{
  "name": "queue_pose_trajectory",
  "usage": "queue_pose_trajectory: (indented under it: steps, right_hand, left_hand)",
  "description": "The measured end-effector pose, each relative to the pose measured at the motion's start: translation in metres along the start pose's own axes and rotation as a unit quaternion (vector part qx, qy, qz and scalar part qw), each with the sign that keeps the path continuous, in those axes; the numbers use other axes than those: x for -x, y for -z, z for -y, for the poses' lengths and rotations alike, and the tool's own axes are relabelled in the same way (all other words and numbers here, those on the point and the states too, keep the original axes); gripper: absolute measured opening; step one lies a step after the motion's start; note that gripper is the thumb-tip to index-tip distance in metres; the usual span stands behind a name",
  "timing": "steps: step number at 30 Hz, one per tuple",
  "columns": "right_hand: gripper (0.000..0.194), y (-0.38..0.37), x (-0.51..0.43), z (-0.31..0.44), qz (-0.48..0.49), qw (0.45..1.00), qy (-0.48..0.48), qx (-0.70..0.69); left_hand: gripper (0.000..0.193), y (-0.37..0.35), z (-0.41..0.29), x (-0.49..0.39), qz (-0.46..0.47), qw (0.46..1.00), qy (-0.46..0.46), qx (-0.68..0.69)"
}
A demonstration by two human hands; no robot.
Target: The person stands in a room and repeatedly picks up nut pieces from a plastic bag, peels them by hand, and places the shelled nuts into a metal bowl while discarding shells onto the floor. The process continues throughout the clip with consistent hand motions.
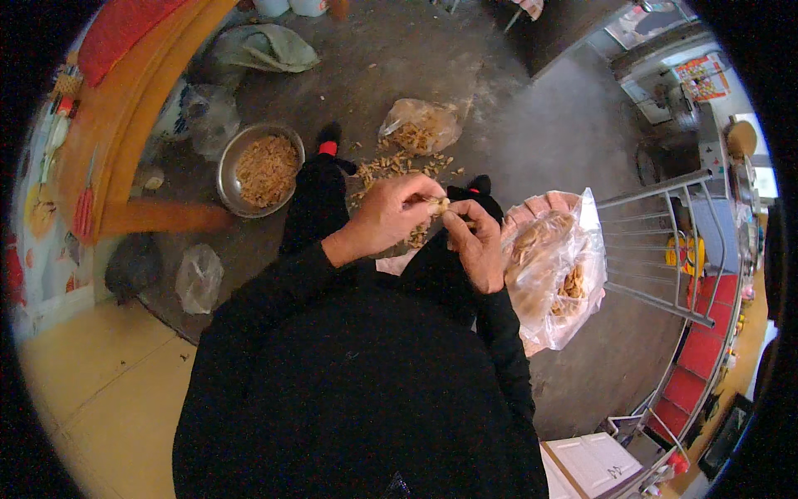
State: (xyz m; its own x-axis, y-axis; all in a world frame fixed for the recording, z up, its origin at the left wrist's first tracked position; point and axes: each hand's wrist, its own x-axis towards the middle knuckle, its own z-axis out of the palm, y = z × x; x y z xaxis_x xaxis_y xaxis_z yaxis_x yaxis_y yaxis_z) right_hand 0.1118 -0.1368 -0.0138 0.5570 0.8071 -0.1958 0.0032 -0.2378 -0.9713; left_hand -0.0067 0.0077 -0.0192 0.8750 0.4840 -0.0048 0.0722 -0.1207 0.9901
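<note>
Between my two hands, above my lap, is a small pale peanut pod (439, 206). The fingertips of my left hand (393, 213) pinch one side of it. My right hand (479, 244) grips the other side with thumb and forefinger. Fingers partly cover the pod, so I cannot tell whether it is cracked. Below the hands, loose peanut shells (399, 165) are scattered on the floor between my feet. To the left stands a round metal bowl (227, 181) holding a heap of reddish-brown peanuts (265, 171). At my right, a clear plastic bag (530, 299) holds tan peanut pods (572, 282).
Past my feet lies a clear bag (424, 125) with more shells or pods. The bag at my right rests on a pink padded seat (552, 203), beside a metal rack (661, 249). A wooden table (140, 118) edges the left. A crumpled plastic bag (199, 279) lies nearby.
</note>
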Motion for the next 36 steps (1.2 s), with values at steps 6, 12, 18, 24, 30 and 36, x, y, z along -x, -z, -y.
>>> queue_pose_trajectory:
  steps: [6, 12, 18, 24, 30, 36]
  right_hand:
    - [0.011, 0.002, 0.000, -0.003, 0.030, 0.978, 0.109, 0.173]
    - [0.008, -0.008, -0.004, -0.012, 0.045, 0.989, -0.090, -0.111]
    - [0.004, -0.017, -0.004, -0.017, 0.042, 0.934, -0.113, -0.335]
    - [0.003, -0.016, -0.003, -0.016, 0.036, 0.927, -0.119, -0.355]
    - [0.007, -0.016, 0.000, -0.017, 0.013, 0.985, -0.050, -0.165]
    - [0.012, -0.003, -0.005, -0.037, -0.026, 0.998, 0.014, 0.056]
  left_hand:
    - [0.011, 0.000, 0.013, -0.002, 0.039, 0.972, -0.176, -0.153]
    - [0.009, 0.005, 0.013, 0.002, 0.010, 0.992, -0.118, -0.049]
    - [0.012, 0.011, 0.015, 0.002, -0.005, 0.984, -0.153, -0.092]
    - [0.020, 0.014, 0.010, 0.003, -0.003, 0.903, -0.314, -0.292]
    - [0.016, 0.014, 0.013, 0.003, 0.000, 0.900, -0.320, -0.297]
    - [0.013, 0.007, 0.005, 0.011, 0.046, 0.987, 0.077, 0.136]
